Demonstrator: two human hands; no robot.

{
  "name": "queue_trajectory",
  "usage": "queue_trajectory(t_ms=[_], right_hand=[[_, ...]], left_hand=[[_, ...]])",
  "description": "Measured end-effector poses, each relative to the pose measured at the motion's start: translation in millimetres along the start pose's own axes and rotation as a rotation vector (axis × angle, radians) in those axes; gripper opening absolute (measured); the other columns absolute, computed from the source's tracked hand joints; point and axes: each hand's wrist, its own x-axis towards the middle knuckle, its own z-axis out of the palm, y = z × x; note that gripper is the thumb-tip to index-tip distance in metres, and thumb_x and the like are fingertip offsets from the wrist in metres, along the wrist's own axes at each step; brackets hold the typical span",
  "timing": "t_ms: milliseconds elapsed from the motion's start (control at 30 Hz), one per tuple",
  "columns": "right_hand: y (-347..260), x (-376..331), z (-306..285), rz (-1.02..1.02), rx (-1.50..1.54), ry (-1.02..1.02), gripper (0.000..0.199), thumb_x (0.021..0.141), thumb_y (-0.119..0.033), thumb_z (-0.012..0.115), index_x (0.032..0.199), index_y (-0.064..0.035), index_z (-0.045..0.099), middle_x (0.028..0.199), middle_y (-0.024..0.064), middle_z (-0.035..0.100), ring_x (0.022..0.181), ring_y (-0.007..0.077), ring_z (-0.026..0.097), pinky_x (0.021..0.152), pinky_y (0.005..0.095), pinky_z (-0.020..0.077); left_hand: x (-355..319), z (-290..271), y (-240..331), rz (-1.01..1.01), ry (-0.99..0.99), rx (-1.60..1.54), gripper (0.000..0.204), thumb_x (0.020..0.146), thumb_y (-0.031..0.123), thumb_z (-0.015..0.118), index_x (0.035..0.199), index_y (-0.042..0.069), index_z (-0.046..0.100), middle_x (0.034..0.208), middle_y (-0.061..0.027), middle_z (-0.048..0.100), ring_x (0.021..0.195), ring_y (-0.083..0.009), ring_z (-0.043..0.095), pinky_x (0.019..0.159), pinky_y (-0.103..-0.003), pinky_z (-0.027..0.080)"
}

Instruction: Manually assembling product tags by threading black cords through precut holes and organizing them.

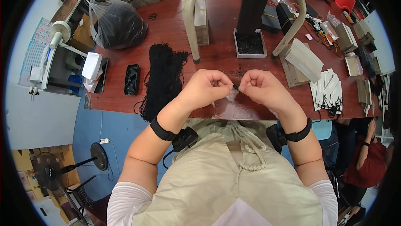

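Just above the table's near edge, my left hand (207,86) and my right hand (262,85) meet fingertip to fingertip, both closed in a pinch. A small black piece (236,87) shows between them; it is too small to tell its kind. Left of my left hand lies a thick bundle of black cords (163,73), some trailing over the edge. A black compartment tray (132,79) rests beyond it. To the right of my right hand, white paper tags (327,90) with black strings lie fanned out near a stack of grey cards (304,61).
A stool-like metal frame (190,21) stands over the table, with a white box (250,52) of small black pieces beneath. A stuffed plastic bag (119,25) sits at far left. A fan (50,171) stands on the floor. A person in red (367,163) sits at right.
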Motion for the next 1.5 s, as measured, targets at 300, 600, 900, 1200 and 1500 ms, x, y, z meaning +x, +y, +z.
queue_trajectory(t_ms=[300, 600, 900, 1200, 1500], right_hand=[[6.8, 2.4, -0.8, -0.062, -0.207, 0.101, 0.01, 0.078, -0.005, 0.064, 0.083, 0.0032, 0.066, 0.07, 0.0003, 0.062, 0.062, 0.0024, 0.051, 0.054, 0.0193, 0.0411], [7.1, 1.2, -0.3, -0.165, -0.315, 0.154, 0.013, 0.076, -0.006, 0.067, 0.085, 0.0028, 0.069, 0.067, 0.001, 0.063, 0.06, 0.0026, 0.053, 0.052, 0.0202, 0.0419], [-3.2, -1.5, 4.4, -0.131, -0.26, 0.125, 0.01, 0.078, -0.006, 0.066, 0.083, 0.002, 0.068, 0.064, 0.0004, 0.062, 0.058, 0.0027, 0.05, 0.05, 0.0201, 0.0391], [6.8, -0.8, -5.3, -0.178, -0.286, 0.071, 0.006, 0.08, -0.006, 0.066, 0.082, 0.0002, 0.067, 0.069, 0.0004, 0.062, 0.066, 0.0051, 0.052, 0.058, 0.023, 0.0422], [-14.1, -13.2, -15.3, -0.114, -0.437, 0.144, 0.01, 0.082, -0.009, 0.063, 0.084, 0.0007, 0.064, 0.069, 0.0034, 0.061, 0.066, 0.0073, 0.053, 0.061, 0.0249, 0.0439]], left_hand=[[-0.2, -0.8, -1.1, -0.013, -0.049, 0.057, 0.009, 0.08, -0.003, 0.061, 0.088, -0.003, 0.066, 0.079, 0.0, 0.064, 0.071, -0.003, 0.056, 0.063, -0.019, 0.045], [-2.8, -1.7, 2.0, 0.05, -0.065, 0.189, 0.011, 0.079, -0.003, 0.059, 0.088, -0.002, 0.066, 0.08, -0.0004, 0.065, 0.072, -0.0038, 0.056, 0.064, -0.02, 0.046], [-4.7, 7.5, 10.0, -0.028, -0.159, 0.051, 0.017, 0.09, 0.015, 0.059, 0.08, 0.002, 0.064, 0.07, 0.0029, 0.058, 0.066, -0.0047, 0.049, 0.058, -0.021, 0.038], [-13.5, 10.5, 2.8, 0.38, -0.104, 0.316, 0.016, 0.086, 0.007, 0.063, 0.072, 0.001, 0.059, 0.066, -0.0028, 0.058, 0.06, -0.0115, 0.05, 0.057, -0.026, 0.04], [-11.9, -11.6, 3.9, -0.039, -0.03, -0.201, 0.025, 0.093, 0.018, 0.054, 0.072, 0.006, 0.057, 0.065, 0.0056, 0.049, 0.06, -0.0029, 0.04, 0.056, -0.02, 0.032]])
